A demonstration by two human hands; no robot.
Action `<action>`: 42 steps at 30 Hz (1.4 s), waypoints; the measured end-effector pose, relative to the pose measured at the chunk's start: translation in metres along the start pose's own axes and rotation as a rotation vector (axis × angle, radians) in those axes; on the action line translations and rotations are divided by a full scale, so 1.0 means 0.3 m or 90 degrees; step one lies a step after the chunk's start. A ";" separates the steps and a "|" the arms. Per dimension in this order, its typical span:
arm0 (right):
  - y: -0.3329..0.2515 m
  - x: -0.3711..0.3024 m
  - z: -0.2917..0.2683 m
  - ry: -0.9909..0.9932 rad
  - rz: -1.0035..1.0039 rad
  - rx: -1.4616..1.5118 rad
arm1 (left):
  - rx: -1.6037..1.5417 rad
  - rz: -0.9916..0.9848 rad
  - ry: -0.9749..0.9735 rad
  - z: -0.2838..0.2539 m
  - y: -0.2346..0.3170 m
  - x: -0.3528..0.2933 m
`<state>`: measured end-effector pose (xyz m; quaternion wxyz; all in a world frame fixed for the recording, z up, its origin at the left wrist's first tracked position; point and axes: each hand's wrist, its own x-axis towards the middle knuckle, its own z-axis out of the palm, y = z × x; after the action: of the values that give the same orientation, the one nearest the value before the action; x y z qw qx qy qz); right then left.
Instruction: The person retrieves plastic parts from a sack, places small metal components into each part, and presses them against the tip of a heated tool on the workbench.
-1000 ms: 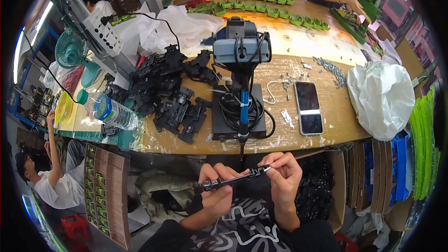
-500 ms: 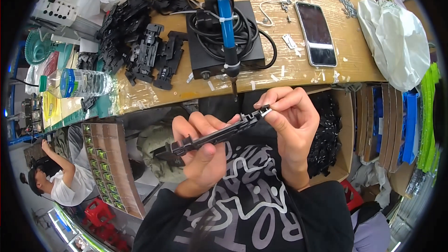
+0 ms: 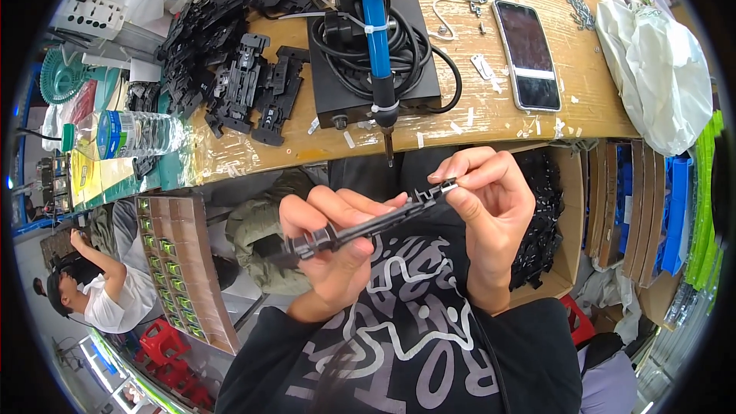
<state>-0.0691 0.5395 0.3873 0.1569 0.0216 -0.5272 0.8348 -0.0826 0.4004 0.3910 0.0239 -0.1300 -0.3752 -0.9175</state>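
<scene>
A long black plastic part [image 3: 383,221] is held slantwise in front of my chest, its right end higher than its left. Around its left half my left hand [image 3: 335,238] is closed, thumb below and fingers above. At the upper right end, my right hand [image 3: 494,211] pinches the part's tip between thumb and fingers, where a small pale edge shows. Directly above hangs a soldering iron [image 3: 376,38] with a blue grip, tip down, apart from both hands.
Similar black plastic parts [image 3: 244,80] are heaped on the table [image 3: 468,119]. A black box [image 3: 418,19] with coiled cable stands behind the iron; a phone [image 3: 527,54] lies right. Water bottle [image 3: 134,136] at left. An open carton [image 3: 567,222] of small black parts sits beside my right arm.
The black part has turned slightly and moved a little to the right with both hands. My grip on it looks the same. The whole view has shifted slightly.
</scene>
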 end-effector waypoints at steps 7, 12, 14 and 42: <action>-0.002 0.002 -0.011 -0.021 0.034 0.038 | -0.076 -0.049 -0.023 -0.019 0.002 -0.003; -0.026 -0.015 -0.019 -0.064 0.045 -0.124 | -0.046 -0.072 -0.082 -0.049 0.024 -0.010; -0.021 -0.028 -0.041 -0.053 0.051 -0.117 | 0.101 -0.047 -0.188 -0.081 0.027 -0.025; 0.198 -0.122 -0.126 -0.054 0.491 -0.016 | 0.276 -0.449 0.090 -0.222 -0.159 -0.077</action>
<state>-0.0465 0.5408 0.3113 -0.1907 -0.1455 -0.5127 0.8244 -0.0816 0.3870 0.3068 -0.2394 0.0778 -0.5784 -0.7760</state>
